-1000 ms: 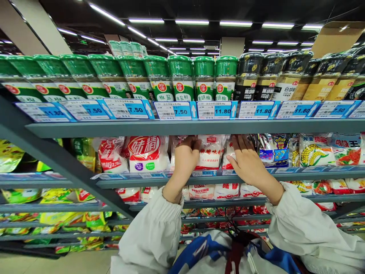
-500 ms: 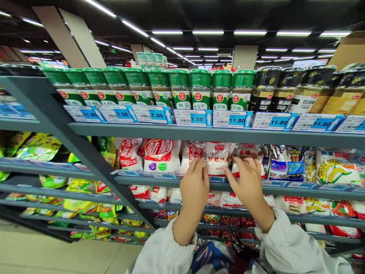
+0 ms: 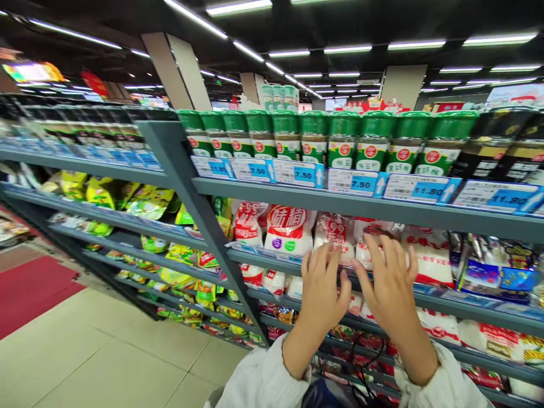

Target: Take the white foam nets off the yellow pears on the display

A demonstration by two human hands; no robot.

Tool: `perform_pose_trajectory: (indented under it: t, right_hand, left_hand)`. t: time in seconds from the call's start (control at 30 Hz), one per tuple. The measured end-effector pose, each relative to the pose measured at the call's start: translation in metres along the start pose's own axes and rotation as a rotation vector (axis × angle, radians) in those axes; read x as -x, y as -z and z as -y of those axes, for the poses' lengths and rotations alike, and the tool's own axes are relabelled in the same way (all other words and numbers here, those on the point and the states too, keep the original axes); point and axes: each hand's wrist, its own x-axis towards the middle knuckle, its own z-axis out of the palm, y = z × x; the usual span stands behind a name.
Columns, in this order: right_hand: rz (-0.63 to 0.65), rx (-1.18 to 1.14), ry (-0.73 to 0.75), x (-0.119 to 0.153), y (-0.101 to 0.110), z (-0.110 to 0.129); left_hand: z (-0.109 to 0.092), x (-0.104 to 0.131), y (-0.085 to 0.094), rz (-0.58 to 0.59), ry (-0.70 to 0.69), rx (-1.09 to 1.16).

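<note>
Reaching toward the second shelf, both bare hands hover with fingers spread and holding nothing. Left hand is raised palm-forward before a white seasoning bag with red print, its fingertips at the shelf lip; whether they touch the bag cannot be told. Right hand stands just beside it, fingers fanned wide in front of a second white bag, overlapping its lower left part. Both bags stand upright at the front of the shelf, side by side in a row of like packets. Further left in that row stands a larger white bag with a red label; to the right lie blue-and-silver packets. Above, green-capped spice jars line the upper shelf, with black-capped jars continuing rightward, and blue price tags run along its edge. White sleeves cover both forearms. Beige floor tiles and a red mat lie at left.
</note>
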Motion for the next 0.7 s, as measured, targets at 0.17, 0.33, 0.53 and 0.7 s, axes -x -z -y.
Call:
perform_pose_trajectory:
  t: [0.17,0.33,0.53,0.7]
  right_hand:
    - [0.096,0.002,0.043,-0.012,-0.027,0.018]
    - [0.102,-0.119,-0.036,-0.010,-0.009,0.024]
    - [-0.318,-0.112,-0.114,0.144,0.034,-0.017]
    - [0.208,-0.046,-0.315,0.291,0.026,-0.039]
  left_hand:
    - [0.014,0.011,-0.009,0.119,-0.059,-0.049]
    - [0.041,0.013,0.006,0.200,-0.150,0.032]
    - [0.100,0.011,0.047,-0.074,0.054,-0.067]
    - [0.116,0.010,0.065,0.066,0.046,-0.029]
